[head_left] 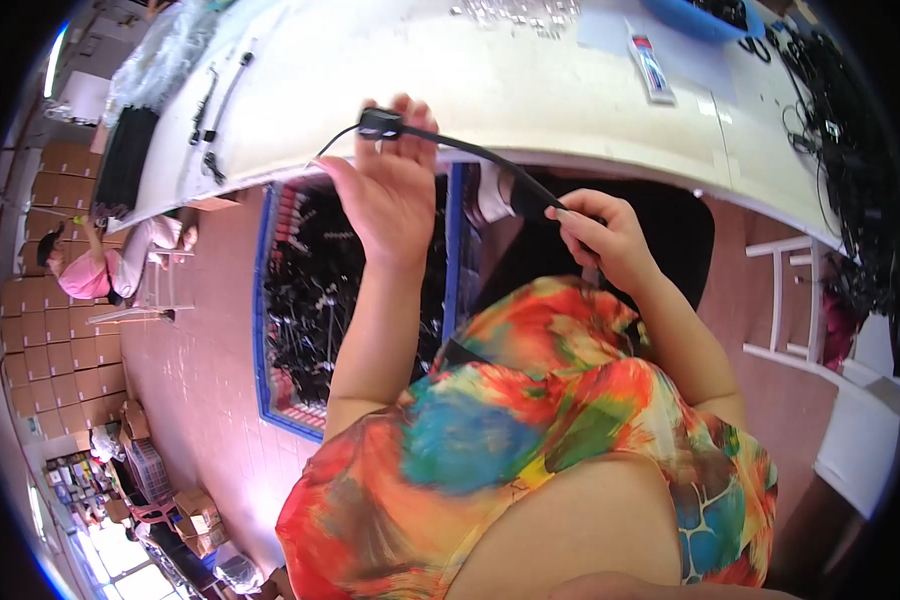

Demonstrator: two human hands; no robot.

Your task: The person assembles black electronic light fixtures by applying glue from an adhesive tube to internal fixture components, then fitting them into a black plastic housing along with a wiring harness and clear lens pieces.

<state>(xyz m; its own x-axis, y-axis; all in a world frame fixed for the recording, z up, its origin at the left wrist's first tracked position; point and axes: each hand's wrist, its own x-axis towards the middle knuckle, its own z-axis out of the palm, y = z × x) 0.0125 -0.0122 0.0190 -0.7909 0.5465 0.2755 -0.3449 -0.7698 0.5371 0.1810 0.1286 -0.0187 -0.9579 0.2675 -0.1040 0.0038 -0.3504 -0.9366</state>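
Observation:
My right hand [600,238] pinches the lower end of a slim black rod-like piece [495,160] between thumb and fingers. At its upper end sits a small black block [380,123] with shiny spots. A thin dark wire [337,140] leads from the block toward the left. My left hand [395,185] is palm up beneath the block, fingers stretched and slightly blurred, thumb held apart; the block lies against the fingers. Both hands are in front of the near edge of the white table [530,85].
Below the table edge stands a blue-framed bin [262,330] full of black parts. On the table lie black cable pieces [225,95], a tube-shaped package [652,68], a blue tray [705,15] and tangled black cables [820,130]. A white stool [780,300] stands right; another person [85,272] sits far left.

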